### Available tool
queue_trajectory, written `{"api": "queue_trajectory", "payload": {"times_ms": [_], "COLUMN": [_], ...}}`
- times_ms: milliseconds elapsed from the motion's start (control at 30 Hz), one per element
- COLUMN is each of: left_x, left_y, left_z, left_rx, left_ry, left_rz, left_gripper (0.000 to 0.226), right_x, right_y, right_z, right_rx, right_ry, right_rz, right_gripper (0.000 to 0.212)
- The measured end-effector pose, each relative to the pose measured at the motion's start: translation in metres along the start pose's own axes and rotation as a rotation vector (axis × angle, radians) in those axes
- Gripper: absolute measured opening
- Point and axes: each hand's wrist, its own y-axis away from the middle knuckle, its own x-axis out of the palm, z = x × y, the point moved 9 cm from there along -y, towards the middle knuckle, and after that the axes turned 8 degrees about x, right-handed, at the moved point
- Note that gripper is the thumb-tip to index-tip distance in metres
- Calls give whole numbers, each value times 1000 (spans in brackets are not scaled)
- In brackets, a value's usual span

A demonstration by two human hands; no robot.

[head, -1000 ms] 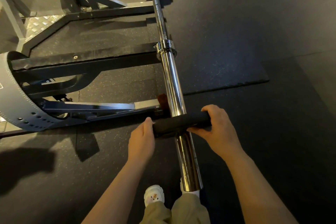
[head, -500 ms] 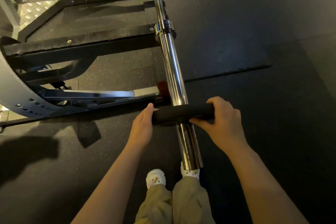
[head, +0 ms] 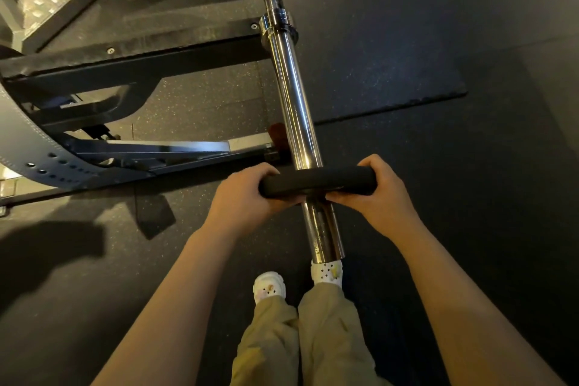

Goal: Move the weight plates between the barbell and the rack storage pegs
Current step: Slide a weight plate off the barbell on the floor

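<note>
Fingers [head: 343, 196] of both hands curled round small black rubber weight plate [head: 316, 181], left hand [head: 242, 197] and right hand [head: 380, 193] gripping opposite edges. Plate threaded on shiny chrome barbell sleeve [head: 293, 97], near its free end, above black rubber floor [head: 470, 166].

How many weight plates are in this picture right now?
1. A single black weight plate sits on the barbell sleeve, near its free end, gripped by the left hand and right hand. Others may be out of frame.
</note>
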Motion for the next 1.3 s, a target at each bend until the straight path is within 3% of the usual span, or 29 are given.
{"api": "queue_trajectory", "payload": {"times_ms": [133,500,667,933,1167,1300], "left_x": [3,27,30,33,39,39], "left_y": [5,40,43,70,85,92], "left_z": [0,12,10,-14,-31,-37], "left_rx": [-41,-70,-83,-148,-215,-243], "left_ry": [-32,44,50,-34,-177,-200], "left_rz": [-72,-129,-48,0,137,145], "left_gripper": [18,15,22,23,17,15], "right_x": [0,-1,-1,0,-1,0], "right_y": [4,31,40,60,80,87], "right_z": [0,-5,-10,-27,-34,-31], "right_rx": [29,21,68,196,276,257], "right_ry": [-25,73,90,193,236,398], "right_rz": [18,54,63,295,394,527], "right_gripper": [39,40,38,27,24,23]}}
